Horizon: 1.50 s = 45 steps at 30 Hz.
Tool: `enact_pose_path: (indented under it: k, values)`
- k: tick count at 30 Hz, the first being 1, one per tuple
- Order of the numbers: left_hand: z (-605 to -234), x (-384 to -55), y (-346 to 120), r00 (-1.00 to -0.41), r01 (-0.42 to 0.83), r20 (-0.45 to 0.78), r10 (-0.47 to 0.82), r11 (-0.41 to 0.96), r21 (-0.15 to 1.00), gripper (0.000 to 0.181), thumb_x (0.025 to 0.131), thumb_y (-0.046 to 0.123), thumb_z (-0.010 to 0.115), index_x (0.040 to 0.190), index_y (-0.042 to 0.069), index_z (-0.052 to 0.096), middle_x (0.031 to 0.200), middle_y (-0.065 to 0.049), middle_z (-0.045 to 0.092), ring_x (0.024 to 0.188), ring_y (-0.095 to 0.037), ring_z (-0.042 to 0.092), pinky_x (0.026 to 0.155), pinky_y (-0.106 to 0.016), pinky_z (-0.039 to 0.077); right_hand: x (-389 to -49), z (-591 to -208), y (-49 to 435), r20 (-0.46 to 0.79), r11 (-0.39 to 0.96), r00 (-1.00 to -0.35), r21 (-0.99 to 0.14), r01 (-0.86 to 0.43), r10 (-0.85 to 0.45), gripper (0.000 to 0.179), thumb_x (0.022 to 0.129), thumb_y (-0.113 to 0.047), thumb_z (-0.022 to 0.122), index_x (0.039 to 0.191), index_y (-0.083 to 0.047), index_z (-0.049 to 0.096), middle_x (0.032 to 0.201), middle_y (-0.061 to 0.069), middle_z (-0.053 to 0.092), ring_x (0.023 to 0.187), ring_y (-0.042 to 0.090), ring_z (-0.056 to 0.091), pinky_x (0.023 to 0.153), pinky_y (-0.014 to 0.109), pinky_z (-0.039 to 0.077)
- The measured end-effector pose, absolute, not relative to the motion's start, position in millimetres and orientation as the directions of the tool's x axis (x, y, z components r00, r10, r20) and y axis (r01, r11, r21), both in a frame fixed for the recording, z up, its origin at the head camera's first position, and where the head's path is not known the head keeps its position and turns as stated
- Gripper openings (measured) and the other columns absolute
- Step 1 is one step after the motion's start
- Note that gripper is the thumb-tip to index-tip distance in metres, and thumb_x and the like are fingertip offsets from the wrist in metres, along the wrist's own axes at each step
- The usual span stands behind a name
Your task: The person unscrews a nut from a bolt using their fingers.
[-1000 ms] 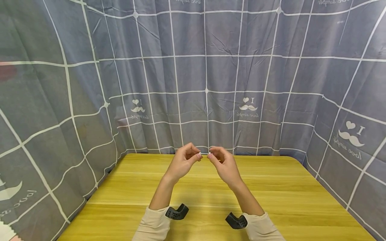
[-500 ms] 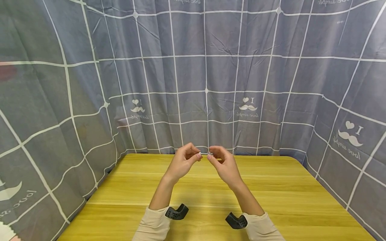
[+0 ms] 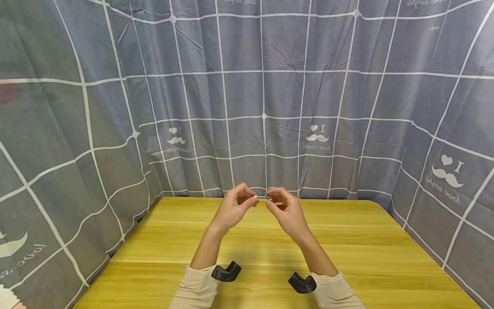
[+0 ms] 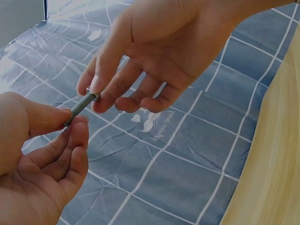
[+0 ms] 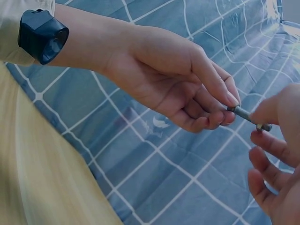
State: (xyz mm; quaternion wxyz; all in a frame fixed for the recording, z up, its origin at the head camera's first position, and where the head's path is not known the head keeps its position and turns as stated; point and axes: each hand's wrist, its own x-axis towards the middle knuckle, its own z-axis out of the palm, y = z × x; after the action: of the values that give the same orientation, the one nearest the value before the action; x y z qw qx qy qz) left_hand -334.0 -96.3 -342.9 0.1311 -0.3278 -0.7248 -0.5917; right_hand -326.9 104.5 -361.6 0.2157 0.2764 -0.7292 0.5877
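Observation:
A metal bolt is held level between the two hands above the far edge of the table, its thread plain in the left wrist view. My left hand pinches the head end between thumb and forefinger, hiding part of it. Near the bolt's other end sits a nut, the tip sticking out just past it. Thumb and forefinger of my right hand are around that nut; its other fingers are loosely bent.
The wooden table spreads beneath both forearms. Grey checked curtains hang behind it and at both sides. A black camera mount sits on each wrist, the left mount and the right mount.
The right fingertips have shifted a little around the bolt's end, so the tip and nut show more than a second ago. My left hand stays in place.

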Motion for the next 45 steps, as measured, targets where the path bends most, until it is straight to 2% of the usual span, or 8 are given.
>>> enact_pose_path:
  k: [4, 7, 10, 13, 20, 28, 32, 45]
  values:
    - [-342.9, -334.1, -96.3, -0.747, 0.636, 0.582, 0.320, 0.092, 0.766, 0.004, 0.102, -0.001, 0.063, 0.105, -0.001, 0.065, 0.098, -0.014, 0.073, 0.088, -0.025, 0.069, 0.082, -0.037, 0.057, -328.0, -362.8, 104.5, 0.613, 0.156, -0.777, -0.762, -0.629, -0.141, 0.026, 0.102, -0.015, 0.070, 0.126, -0.009, 0.066, 0.118, 0.010, 0.067, 0.103, 0.029, 0.065, 0.084, 0.038, 0.053]
    - [-342.6, -334.3, -96.4, -0.747, 0.638, 0.583, 0.319, 0.097, 0.764, 0.003, 0.102, 0.000, 0.063, 0.104, 0.000, 0.065, 0.098, -0.013, 0.073, 0.087, -0.024, 0.069, 0.083, -0.041, 0.057, -328.9, -362.9, 104.2, 0.599, 0.174, -0.792, -0.773, -0.610, -0.117, 0.022, 0.103, -0.019, 0.068, 0.121, -0.006, 0.070, 0.111, 0.009, 0.070, 0.098, 0.026, 0.065, 0.081, 0.036, 0.052]
    - [-342.6, -334.8, -96.7, -0.748, 0.636, 0.582, 0.317, 0.096, 0.765, 0.003, 0.101, -0.001, 0.063, 0.104, 0.000, 0.065, 0.098, -0.014, 0.072, 0.087, -0.025, 0.069, 0.085, -0.051, 0.056, -328.9, -361.6, 103.7, 0.600, 0.180, -0.793, -0.773, -0.609, -0.106, 0.016, 0.102, -0.015, 0.069, 0.115, -0.005, 0.072, 0.101, 0.008, 0.070, 0.090, 0.024, 0.065, 0.076, 0.032, 0.051]
    - [-342.8, -335.3, -96.9, -0.748, 0.637, 0.583, 0.317, 0.097, 0.765, 0.004, 0.101, -0.001, 0.063, 0.105, -0.001, 0.065, 0.097, -0.012, 0.072, 0.087, -0.025, 0.068, 0.086, -0.054, 0.055, -327.7, -360.0, 103.3, 0.604, 0.168, -0.789, -0.771, -0.615, -0.117, 0.015, 0.101, -0.008, 0.069, 0.116, -0.006, 0.071, 0.102, 0.009, 0.070, 0.089, 0.024, 0.065, 0.075, 0.031, 0.052]
    - [-343.5, -335.2, -97.7, -0.745, 0.641, 0.586, 0.318, 0.101, 0.761, 0.003, 0.102, 0.001, 0.064, 0.105, 0.000, 0.065, 0.096, -0.009, 0.072, 0.087, -0.025, 0.068, 0.082, -0.039, 0.056, -325.6, -359.5, 103.1, 0.591, 0.164, -0.797, -0.780, -0.604, -0.128, 0.028, 0.099, -0.012, 0.072, 0.126, -0.007, 0.067, 0.118, 0.010, 0.068, 0.099, 0.026, 0.065, 0.081, 0.036, 0.053]
    - [-344.4, -334.9, -98.0, -0.744, 0.641, 0.586, 0.321, 0.097, 0.761, 0.004, 0.101, 0.001, 0.064, 0.105, -0.001, 0.065, 0.097, -0.010, 0.073, 0.087, -0.024, 0.069, 0.083, -0.040, 0.056, -325.9, -361.9, 102.5, 0.589, 0.166, -0.798, -0.781, -0.603, -0.129, 0.019, 0.101, -0.009, 0.069, 0.118, -0.003, 0.071, 0.091, 0.008, 0.068, 0.084, 0.029, 0.062, 0.074, 0.031, 0.050]
    - [-344.0, -334.9, -97.6, -0.749, 0.635, 0.581, 0.320, 0.096, 0.766, 0.006, 0.102, 0.001, 0.064, 0.106, -0.003, 0.064, 0.096, -0.010, 0.072, 0.087, -0.024, 0.068, 0.083, -0.040, 0.056, -325.4, -362.0, 102.3, 0.611, 0.159, -0.781, -0.764, -0.625, -0.132, 0.020, 0.099, -0.006, 0.071, 0.120, -0.006, 0.070, 0.097, 0.008, 0.071, 0.087, 0.022, 0.066, 0.078, 0.032, 0.053]
    - [-344.1, -336.1, -97.6, -0.748, 0.635, 0.582, 0.318, 0.088, 0.768, 0.004, 0.102, 0.001, 0.064, 0.105, -0.001, 0.065, 0.096, -0.010, 0.072, 0.087, -0.025, 0.068, 0.083, -0.040, 0.056, -327.1, -361.7, 103.2, 0.622, 0.116, -0.774, -0.765, -0.633, -0.118, 0.025, 0.099, -0.008, 0.072, 0.124, -0.005, 0.068, 0.117, 0.015, 0.069, 0.104, 0.028, 0.067, 0.086, 0.033, 0.054]
